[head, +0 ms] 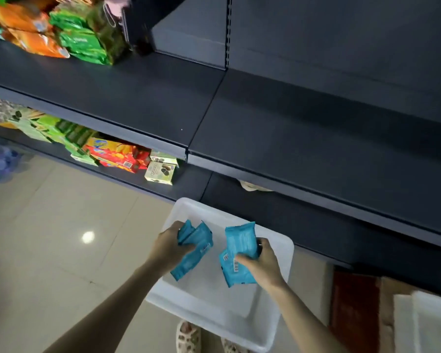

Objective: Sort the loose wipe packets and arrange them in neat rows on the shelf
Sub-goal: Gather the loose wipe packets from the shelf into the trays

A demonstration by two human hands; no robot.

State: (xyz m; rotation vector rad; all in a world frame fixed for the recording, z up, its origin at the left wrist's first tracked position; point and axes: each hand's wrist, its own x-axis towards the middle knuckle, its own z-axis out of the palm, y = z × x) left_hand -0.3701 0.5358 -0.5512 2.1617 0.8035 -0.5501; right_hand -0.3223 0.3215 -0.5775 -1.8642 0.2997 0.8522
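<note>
Head view: both hands are over a white tub (287, 253) that stands on the floor (49, 238), and each hand is full. The left hand (172, 247) clenches a loose fan of blue wipe packets (194, 248), gripped only near their upper ends; the lowest packet hangs down past the palm. The right hand (261, 266) grasps two more packets (239, 247), one upright above the fingers and one slanting below the thumb with its barcode showing.

The dark shelf (316, 138) lies beyond and above both hands, well apart from them, and bare in the section straight ahead of them. Farther along, to the left of the left hand, green and orange snack packs (82, 39) sit at its back.

The likeliest trouble is a slip. The film looks slick and the bundles are splayed, so the hanging packet under the left hand could slide free on the lift, landing in the tub or on the floor beside it. With both hands loaded, neither is free to square a row, so packets set down together may land crooked. Faces are mixed too, so a barcode side could end up facing outward.
</note>
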